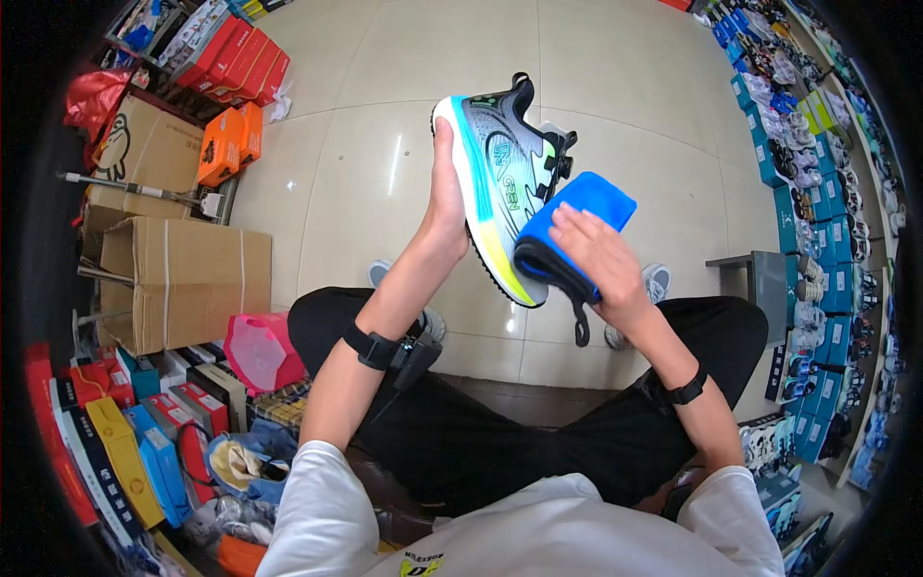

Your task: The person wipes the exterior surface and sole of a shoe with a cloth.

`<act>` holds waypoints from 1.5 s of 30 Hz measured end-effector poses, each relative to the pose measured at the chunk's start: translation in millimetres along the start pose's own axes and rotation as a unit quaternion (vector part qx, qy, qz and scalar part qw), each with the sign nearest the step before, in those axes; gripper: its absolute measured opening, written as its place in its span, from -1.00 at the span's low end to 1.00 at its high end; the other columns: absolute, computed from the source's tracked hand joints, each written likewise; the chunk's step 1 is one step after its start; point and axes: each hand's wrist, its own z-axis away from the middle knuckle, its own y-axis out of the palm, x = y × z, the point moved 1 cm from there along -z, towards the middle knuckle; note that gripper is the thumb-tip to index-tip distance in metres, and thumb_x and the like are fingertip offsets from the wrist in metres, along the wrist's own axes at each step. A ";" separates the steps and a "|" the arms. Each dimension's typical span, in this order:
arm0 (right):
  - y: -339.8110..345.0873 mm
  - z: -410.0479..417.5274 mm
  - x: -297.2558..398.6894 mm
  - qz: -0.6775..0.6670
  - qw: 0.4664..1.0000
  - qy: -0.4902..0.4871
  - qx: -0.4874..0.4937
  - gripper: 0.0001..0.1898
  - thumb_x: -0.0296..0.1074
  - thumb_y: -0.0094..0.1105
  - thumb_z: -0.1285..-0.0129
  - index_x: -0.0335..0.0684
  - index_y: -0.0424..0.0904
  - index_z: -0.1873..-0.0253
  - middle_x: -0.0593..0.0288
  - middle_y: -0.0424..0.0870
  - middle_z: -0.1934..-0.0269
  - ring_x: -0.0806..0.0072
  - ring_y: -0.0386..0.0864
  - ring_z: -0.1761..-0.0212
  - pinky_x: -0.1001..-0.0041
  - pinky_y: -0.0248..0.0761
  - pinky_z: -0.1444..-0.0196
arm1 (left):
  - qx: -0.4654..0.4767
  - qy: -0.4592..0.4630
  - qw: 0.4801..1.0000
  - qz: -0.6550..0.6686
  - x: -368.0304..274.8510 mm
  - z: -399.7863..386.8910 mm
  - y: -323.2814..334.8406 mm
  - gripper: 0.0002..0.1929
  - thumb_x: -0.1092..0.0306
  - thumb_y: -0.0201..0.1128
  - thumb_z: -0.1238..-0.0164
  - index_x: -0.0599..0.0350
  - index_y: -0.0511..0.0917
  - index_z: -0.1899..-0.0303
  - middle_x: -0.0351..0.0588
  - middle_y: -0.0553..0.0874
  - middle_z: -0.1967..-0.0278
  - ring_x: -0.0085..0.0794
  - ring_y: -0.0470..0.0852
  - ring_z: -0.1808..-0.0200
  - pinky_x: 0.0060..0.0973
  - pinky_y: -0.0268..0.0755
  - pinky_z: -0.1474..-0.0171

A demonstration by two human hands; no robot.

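In front of me a sneaker (505,166) is held up over the floor, its heel end away from me and its toe pointing back at me. It has a grey and pale mesh upper, a white, cyan and yellow midsole, a black sole and a dial-like closure. My left hand (448,195) grips it along the sole side, the thumb lying on the midsole. My right hand (602,260) presses a folded blue cloth (595,202) with black edging and a hanging loop against the toe area. The cloth hides part of the toe and upper.
Cardboard boxes (209,285), orange shoeboxes (229,144) and a pink bin (263,350) stand on my left. To my right are a grey stool (766,296) and shelves of shoes on teal boxes (833,288). Pale tiles (389,65) cover the floor ahead.
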 end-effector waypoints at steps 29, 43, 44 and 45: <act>2.9 -3.1 6.7 0.001 0.999 -0.048 0.022 -0.62 -0.49 0.18 -0.47 -0.37 0.68 -0.32 -0.04 0.75 -0.34 0.12 0.68 -0.45 0.12 0.52 -0.51 | 0.006 -0.006 0.999 0.035 5.6 -5.2 -9.6 -0.03 -0.59 -0.29 -0.64 0.20 0.38 -0.53 0.17 0.68 -0.32 -0.09 0.73 -0.30 -0.10 0.63 -0.37; 7.8 -3.1 9.2 0.046 0.997 -0.039 0.037 -0.64 -0.47 0.15 -0.49 -0.35 0.70 -0.30 0.00 0.74 -0.35 0.18 0.66 -0.47 0.16 0.51 -0.52 | 0.012 -0.018 0.999 0.029 6.1 0.0 -3.5 0.03 -0.63 -0.37 -0.61 0.21 0.29 -0.60 0.15 0.61 -0.41 -0.09 0.65 -0.38 -0.12 0.55 -0.45; 6.4 -5.2 6.3 0.040 0.999 -0.011 0.025 -0.62 -0.49 0.16 -0.47 -0.36 0.69 -0.31 -0.02 0.73 -0.36 0.16 0.65 -0.48 0.13 0.49 -0.53 | -0.008 -0.006 1.000 0.012 6.5 -0.8 -4.5 0.03 -0.62 -0.37 -0.61 0.22 0.29 -0.60 0.15 0.60 -0.42 -0.09 0.64 -0.39 -0.13 0.53 -0.47; 5.9 -4.5 0.3 0.039 0.999 0.014 0.012 -0.61 -0.51 0.16 -0.45 -0.38 0.68 -0.32 -0.04 0.72 -0.37 0.12 0.64 -0.50 0.11 0.49 -0.53 | -0.029 0.006 1.000 -0.004 7.0 -1.6 -5.4 0.03 -0.62 -0.38 -0.62 0.22 0.29 -0.60 0.15 0.59 -0.43 -0.09 0.63 -0.41 -0.14 0.52 -0.48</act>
